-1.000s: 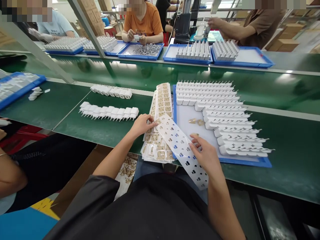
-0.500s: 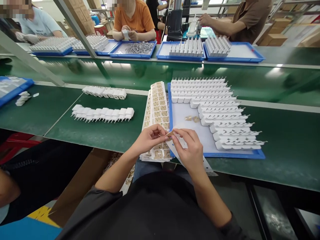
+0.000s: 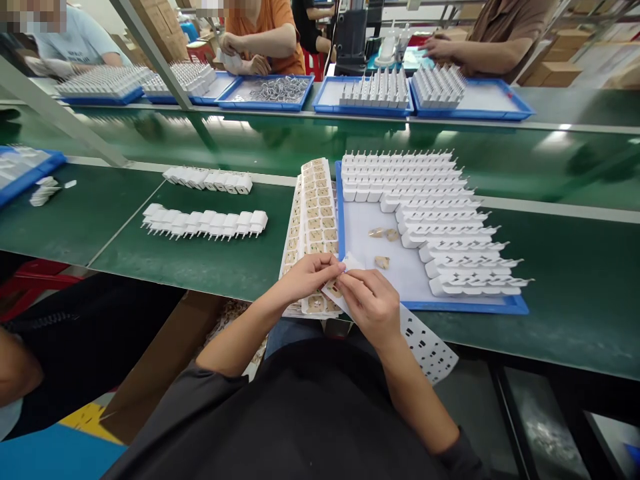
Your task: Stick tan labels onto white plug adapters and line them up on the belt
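My left hand (image 3: 311,277) and my right hand (image 3: 373,303) meet at the front left corner of a blue-rimmed tray (image 3: 470,305). Between them is a sticker sheet (image 3: 430,348), white with dark punched holes, that trails under my right forearm. My left fingers pinch its upper end, where a tan patch shows. The fingers of my right hand are closed at the same end; whatever they grip is hidden. Crumpled tan pieces (image 3: 382,262) lie on the tray's white lining. Rows of white plug adapters (image 3: 410,193) with upright metal pins fill its back and right side.
Stacked sheets of tan stickers (image 3: 316,213) lie left of the tray. Two more rows of plug adapters (image 3: 205,223) sit on the green table further left. Across the green belt (image 3: 280,147), co-workers sit behind blue trays, one of them with metal parts (image 3: 280,90).
Another crumpled tan piece now lies in the tray; a tan piece was between my fingers before. The sheet's lower end has swung out to the right. My right hand has shifted slightly.
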`<state>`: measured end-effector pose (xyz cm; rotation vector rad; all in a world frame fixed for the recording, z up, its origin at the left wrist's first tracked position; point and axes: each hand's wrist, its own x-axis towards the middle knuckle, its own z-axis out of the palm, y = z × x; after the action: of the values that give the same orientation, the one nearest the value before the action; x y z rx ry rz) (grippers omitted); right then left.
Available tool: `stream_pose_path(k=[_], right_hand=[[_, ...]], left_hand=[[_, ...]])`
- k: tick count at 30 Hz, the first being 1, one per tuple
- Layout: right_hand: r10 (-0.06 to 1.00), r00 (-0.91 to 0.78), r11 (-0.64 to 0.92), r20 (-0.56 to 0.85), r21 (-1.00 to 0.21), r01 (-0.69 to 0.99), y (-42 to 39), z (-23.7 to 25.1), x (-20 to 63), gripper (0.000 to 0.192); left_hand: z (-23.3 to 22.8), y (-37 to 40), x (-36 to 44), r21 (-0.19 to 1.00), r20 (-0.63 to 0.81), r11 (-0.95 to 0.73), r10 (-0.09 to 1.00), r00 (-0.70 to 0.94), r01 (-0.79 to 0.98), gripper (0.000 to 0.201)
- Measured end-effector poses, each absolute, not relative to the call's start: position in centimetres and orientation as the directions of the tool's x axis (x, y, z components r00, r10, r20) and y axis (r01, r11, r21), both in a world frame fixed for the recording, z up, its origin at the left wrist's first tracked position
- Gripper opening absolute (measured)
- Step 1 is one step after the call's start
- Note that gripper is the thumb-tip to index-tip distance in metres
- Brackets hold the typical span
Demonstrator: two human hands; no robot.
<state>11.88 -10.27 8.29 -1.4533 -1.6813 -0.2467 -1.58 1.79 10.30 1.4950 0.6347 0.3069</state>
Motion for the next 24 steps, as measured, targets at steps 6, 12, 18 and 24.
stream_pose_path(k=[6, 12, 18, 24], right_hand=[[0.73, 0.038, 0.453, 0.682, -0.526, 0.72, -11.4, 8.6, 12.0, 0.019], [0.802, 0.254, 0.383, 0.541, -0.792, 0.476, -13.1, 8.5, 13.6, 0.015], [0.738, 0.508, 0.254, 0.443, -0.881, 0.4, -13.1, 7.1, 15.5, 0.001], [0.666, 0.624, 0.234, 0.41, -0.908, 0.347, -12.0, 5.8, 15.4, 0.01]], left_hand=[[9.7, 2.7, -2.3, 0.952, -0.134, -0.127, 0.647, 0.75, 0.28, 0.043], [8.7, 4.8, -10.4, 0.896, -0.005, -0.201, 0.887, 0.461, 0.397, 0.032], [2.7, 5.5, -26.6, 0.853, -0.249, 0.332, 0.937, -0.245, 0.403, 0.028], [-5.4, -1.5, -35.0, 0.562, -0.441, 0.716, 0.683, -0.582, 0.414, 0.028]])
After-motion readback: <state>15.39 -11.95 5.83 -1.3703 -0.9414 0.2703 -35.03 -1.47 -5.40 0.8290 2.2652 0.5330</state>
